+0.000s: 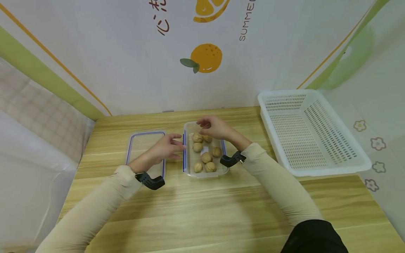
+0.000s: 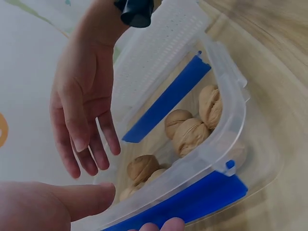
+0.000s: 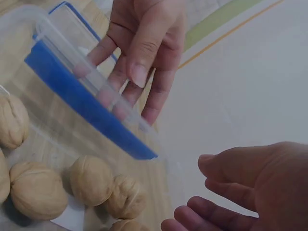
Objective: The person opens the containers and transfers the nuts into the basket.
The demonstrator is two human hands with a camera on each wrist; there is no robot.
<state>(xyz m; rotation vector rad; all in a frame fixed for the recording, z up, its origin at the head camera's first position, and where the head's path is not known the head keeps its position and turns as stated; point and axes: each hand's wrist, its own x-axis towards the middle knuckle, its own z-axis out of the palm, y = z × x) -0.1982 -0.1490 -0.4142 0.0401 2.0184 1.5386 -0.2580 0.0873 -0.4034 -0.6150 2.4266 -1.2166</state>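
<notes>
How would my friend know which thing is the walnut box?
Start at the wooden table, and look between the flat blue-edged lid on the left and the big white basket on the right. There sits a blue-sided clear plastic box. Unlike its neighbours, it has walnuts inside.

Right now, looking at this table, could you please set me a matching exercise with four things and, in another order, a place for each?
Things
1. Walnuts
2. White basket
3. Blue-edged lid
4. Right hand

Places
A. Above the far end of the clear container
B. On the right side of the table
C. Inside the clear container
D. Left of the clear container

Pairs: 1-C, 2-B, 3-D, 4-A
</notes>
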